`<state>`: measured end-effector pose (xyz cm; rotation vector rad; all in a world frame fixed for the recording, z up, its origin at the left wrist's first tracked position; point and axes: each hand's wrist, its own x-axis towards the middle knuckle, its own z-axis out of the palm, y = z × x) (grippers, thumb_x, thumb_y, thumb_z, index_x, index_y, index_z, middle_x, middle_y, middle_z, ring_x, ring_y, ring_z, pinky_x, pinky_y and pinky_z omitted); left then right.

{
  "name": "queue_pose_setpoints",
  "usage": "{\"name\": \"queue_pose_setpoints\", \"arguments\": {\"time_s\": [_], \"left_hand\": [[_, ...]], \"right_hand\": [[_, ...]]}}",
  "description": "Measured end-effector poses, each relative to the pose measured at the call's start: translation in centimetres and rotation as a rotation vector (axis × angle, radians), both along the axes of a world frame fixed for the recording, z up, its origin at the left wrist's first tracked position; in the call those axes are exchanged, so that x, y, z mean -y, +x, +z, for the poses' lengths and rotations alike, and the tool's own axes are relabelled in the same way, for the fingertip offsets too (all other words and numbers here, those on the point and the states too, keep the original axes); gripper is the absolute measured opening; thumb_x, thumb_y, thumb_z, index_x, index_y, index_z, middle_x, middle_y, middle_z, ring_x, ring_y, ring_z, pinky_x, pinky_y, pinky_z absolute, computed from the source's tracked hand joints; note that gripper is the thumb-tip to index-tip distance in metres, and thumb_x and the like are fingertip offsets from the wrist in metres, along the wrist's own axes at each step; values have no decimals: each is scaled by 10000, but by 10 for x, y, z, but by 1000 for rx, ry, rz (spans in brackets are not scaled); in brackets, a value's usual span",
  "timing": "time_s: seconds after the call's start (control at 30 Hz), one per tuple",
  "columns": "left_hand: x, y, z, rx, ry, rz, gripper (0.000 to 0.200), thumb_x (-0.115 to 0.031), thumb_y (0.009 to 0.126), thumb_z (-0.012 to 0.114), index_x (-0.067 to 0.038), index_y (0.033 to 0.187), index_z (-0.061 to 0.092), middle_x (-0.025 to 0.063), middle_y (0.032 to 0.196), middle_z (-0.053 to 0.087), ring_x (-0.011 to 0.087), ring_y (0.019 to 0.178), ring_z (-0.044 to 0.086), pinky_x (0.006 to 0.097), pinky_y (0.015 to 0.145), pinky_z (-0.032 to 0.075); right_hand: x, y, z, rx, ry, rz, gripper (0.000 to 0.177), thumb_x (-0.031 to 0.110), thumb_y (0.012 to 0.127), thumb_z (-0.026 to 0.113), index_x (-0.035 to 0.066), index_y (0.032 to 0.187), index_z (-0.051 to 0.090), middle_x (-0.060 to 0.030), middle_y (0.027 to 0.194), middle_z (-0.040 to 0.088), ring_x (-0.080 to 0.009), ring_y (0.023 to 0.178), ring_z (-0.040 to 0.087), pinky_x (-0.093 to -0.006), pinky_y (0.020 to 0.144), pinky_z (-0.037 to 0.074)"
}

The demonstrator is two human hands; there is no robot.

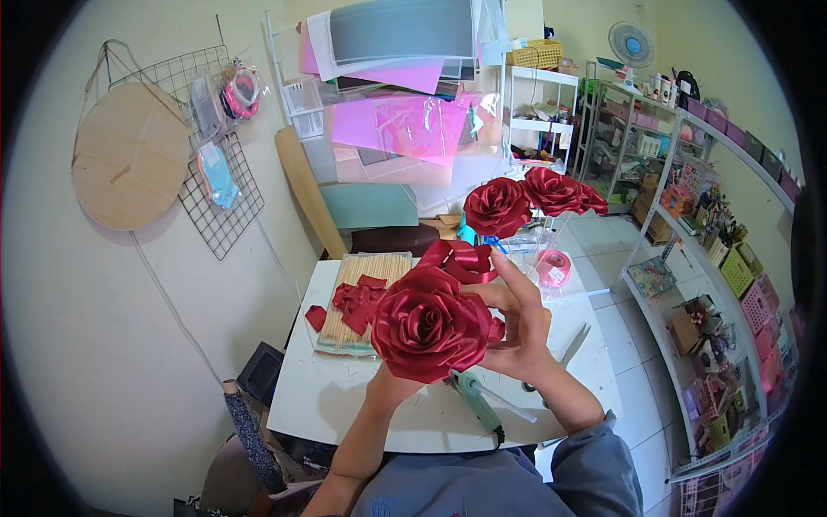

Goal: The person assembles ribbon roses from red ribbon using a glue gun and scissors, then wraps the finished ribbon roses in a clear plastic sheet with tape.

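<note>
A large dark-red satin ribbon rose (431, 323) is held up over the table, its bloom facing me. My left hand (394, 388) is under and behind the bloom, holding it from below; its fingers are hidden. At the rose's right edge, my right hand (521, 327) has its fingers bent against the outer petals, with the index finger raised. A small red petal piece (497, 329) shows between the bloom and these fingers. Behind the rose is a roll of red ribbon (461, 261). Below lies a pale green glue gun (478, 405).
Red ribbon pieces (360, 302) lie on a pack of wooden sticks (379, 269) at the white table's (345, 401) back left. Finished roses (498, 207) stand at the back right. Scissors (575, 345) and a pink tape roll (554, 269) lie right. Shelves (663, 345) line the right side.
</note>
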<state>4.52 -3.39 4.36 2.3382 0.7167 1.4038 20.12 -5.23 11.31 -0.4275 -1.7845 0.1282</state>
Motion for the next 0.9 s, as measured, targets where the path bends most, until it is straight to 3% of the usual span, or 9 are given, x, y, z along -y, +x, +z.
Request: {"name": "queue_pose_setpoints", "arguments": {"time_s": [0.1,0.17,0.37,0.5,0.57,0.67,0.87,0.9], "left_hand": [[0,0,0,3,-70,-15,631,-146,592,693,-101,1143,391,79,1164,382,204,1069,370,311,900,297],[-1,-1,0,8,-89,-36,630,-148,594,692,-100,1145,390,79,1163,383,204,1071,368,312,903,293],[3,1,10,175,49,-107,549,-67,651,627,-86,1143,383,76,1126,427,198,1035,408,301,878,327],[-7,-4,-18,323,-194,-145,558,-55,656,625,-75,1150,367,79,1135,416,187,1035,409,292,873,337],[-8,-4,-19,360,-257,-156,560,-52,657,625,-72,1152,363,79,1138,413,185,1035,409,289,872,339],[-5,-4,-12,426,-287,-253,497,-45,693,591,-52,1139,370,85,1100,446,173,1000,433,284,843,359],[-18,-14,-20,16,-224,-249,563,-115,619,665,-92,1125,417,77,1158,396,217,1071,374,330,903,291],[-20,-16,-23,-37,-302,-252,524,-95,639,641,-90,1116,427,77,1157,400,221,1073,372,334,906,286]], "right_hand": [[5,-1,5,-47,-22,-14,809,60,568,701,-7,1220,226,-157,1029,516,-205,862,559,-282,756,424],[8,0,9,-43,-147,-7,914,83,529,750,-10,1228,169,-163,953,544,-202,868,548,-307,765,421],[12,-2,13,-74,-210,70,844,76,555,714,29,1236,218,-115,930,571,-178,853,559,-277,767,418],[12,1,13,-80,-222,89,841,79,555,710,37,1238,221,-109,925,574,-174,852,560,-278,779,411],[12,4,13,-9,-221,88,916,97,519,758,-8,1228,189,-152,1116,455,-197,909,534,-289,790,403],[13,3,12,-7,-216,78,914,99,516,760,-8,1227,196,-162,1199,365,-204,911,533,-292,793,403],[9,5,12,61,-29,-50,890,87,506,761,-16,1209,226,-183,1221,325,-213,861,557,-297,763,422],[9,4,13,60,-28,-52,890,87,506,761,-16,1209,226,-183,1221,325,-213,861,557,-297,763,422]]}}
